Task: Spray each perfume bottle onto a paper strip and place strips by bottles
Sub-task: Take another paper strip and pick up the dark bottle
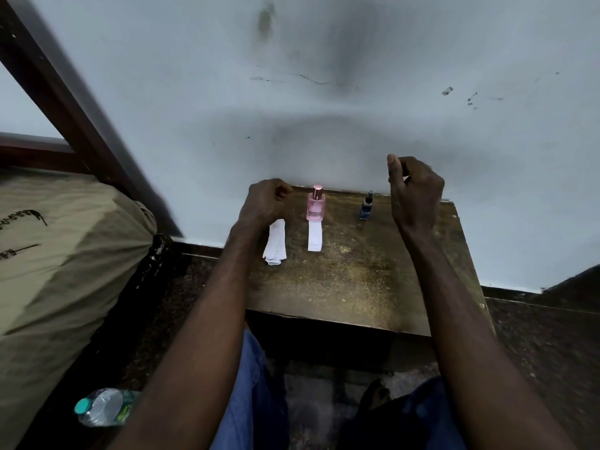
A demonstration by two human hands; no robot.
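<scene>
A pink perfume bottle [315, 204] with a rose cap stands at the back of a small worn table [350, 280]. A white paper strip [314, 236] lies flat just in front of it, touching its base. A small dark blue bottle [367, 206] stands to its right with no strip beside it. A loose pile of white paper strips [275, 243] lies left of the pink bottle. My left hand [264, 199] hovers above that pile with fingers curled and nothing visible in it. My right hand [414, 190] is raised right of the blue bottle, fingers loosely curled, holding nothing.
The table stands against a stained pale wall [292, 92]. A large tan cloth bundle [58, 254] and a dark wooden frame [65, 99] fill the left side. A plastic water bottle [104, 407] lies on the floor at lower left. My knees in blue jeans [253, 401] sit below the table's front edge.
</scene>
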